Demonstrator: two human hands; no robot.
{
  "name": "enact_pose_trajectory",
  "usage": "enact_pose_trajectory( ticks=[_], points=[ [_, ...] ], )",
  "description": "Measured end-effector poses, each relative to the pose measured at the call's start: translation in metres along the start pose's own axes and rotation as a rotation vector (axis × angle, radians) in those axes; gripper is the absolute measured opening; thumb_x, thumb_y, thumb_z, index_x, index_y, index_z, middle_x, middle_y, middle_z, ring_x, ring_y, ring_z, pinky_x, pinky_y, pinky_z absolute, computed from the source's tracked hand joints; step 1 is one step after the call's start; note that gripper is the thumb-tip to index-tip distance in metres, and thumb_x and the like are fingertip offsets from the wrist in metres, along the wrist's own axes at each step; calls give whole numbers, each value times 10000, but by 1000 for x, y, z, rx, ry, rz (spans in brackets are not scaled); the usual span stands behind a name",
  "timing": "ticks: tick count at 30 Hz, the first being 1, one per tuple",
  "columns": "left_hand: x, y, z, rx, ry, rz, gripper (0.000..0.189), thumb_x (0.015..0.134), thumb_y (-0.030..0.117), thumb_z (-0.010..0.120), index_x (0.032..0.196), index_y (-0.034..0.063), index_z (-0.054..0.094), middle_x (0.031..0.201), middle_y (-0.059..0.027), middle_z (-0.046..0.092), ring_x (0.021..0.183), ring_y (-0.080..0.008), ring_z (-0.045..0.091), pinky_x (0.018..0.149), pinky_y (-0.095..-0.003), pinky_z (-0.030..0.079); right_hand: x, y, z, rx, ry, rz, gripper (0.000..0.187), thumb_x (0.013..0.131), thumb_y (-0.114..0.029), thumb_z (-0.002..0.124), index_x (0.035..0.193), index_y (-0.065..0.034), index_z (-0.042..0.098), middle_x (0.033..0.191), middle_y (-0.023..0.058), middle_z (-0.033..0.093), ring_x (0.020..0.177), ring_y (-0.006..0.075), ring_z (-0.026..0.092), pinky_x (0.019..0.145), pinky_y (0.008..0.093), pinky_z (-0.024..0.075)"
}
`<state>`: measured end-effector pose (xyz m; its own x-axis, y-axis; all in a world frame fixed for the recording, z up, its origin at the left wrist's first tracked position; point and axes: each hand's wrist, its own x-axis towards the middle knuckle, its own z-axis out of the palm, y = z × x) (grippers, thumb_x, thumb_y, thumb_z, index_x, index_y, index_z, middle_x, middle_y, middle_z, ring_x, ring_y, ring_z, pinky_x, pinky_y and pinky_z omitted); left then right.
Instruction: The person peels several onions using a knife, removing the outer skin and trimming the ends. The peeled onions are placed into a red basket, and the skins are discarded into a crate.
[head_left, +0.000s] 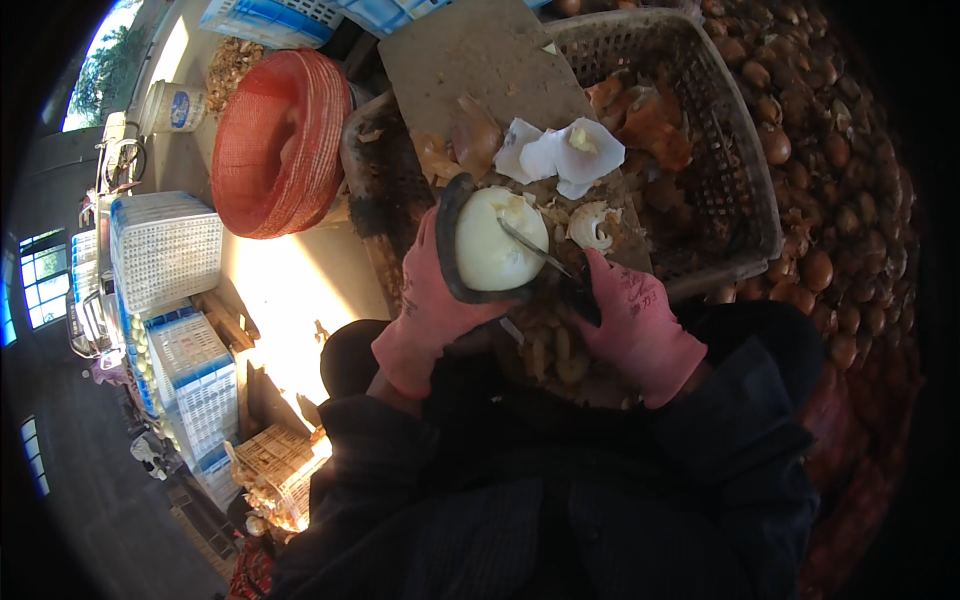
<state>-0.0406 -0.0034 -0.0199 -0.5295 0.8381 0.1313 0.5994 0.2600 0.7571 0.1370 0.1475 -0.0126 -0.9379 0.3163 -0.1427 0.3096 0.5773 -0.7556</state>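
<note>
My left hand (442, 292), in a pink glove with dark palm and fingers, holds a large peeled white onion (495, 244). In my right hand (630, 319), gloved alike, is a small knife (536, 246), its blade lying against the onion's upper face. Just beyond the hands, a worn board (480, 56) carries brown onion skins (475, 139), pale white onion layers (566, 154) and a curled trimming (592, 226). The fingers of my right hand are partly hidden in shadow around the knife's handle.
A dirty plastic crate (750, 165) with skins stands under the board. Many unpeeled onions (816, 270) are heaped at the right. On the left are a red mesh sack (330, 142), stacked white-and-blue crates (169, 255), a white bucket (176, 109) and a basket of skins (281, 457).
</note>
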Motion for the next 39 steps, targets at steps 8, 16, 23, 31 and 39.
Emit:
enact_pose_trajectory(
  ticks=[8,16,23,31,39],
  points=[
    [1,8,4,6,30,-30,1106,482,213,931,1399,-24,358,1252,-177,550,1113,-336,582,920,-406,502,12,-6,-9,-350,-134,206,663,716,-178,733,1283,17,450,1163,188,595,965,329,629,789,408,508],
    [0,8,7,-24,53,-71,1123,475,204,939,1405,-22,351,1259,-176,545,1141,-337,567,941,-413,490,8,22,-1,-118,330,191,470,781,-70,706,1203,33,525,989,180,658,893,329,656,761,384,514],
    [-2,1,3,30,16,11,1113,475,197,933,1414,9,365,1325,-180,515,1198,-338,541,984,-418,470,8,17,-3,749,162,143,245,856,-48,630,1097,-10,613,819,41,638,725,101,563,646,273,468],
    [1,-3,-1,-74,-20,43,1068,477,170,920,1399,12,405,1339,-171,523,1207,-312,549,1003,-397,459,6,22,-22,894,-126,321,215,873,-91,644,1077,-24,632,820,-8,624,704,55,552,600,223,447],
    [-1,-7,0,-155,-17,2,1074,489,149,922,1412,3,392,1352,-149,524,1212,-269,552,1024,-381,443,14,21,9,935,-15,289,236,881,-113,644,1104,-36,635,840,7,653,678,68,573,564,232,467]
  ],
)
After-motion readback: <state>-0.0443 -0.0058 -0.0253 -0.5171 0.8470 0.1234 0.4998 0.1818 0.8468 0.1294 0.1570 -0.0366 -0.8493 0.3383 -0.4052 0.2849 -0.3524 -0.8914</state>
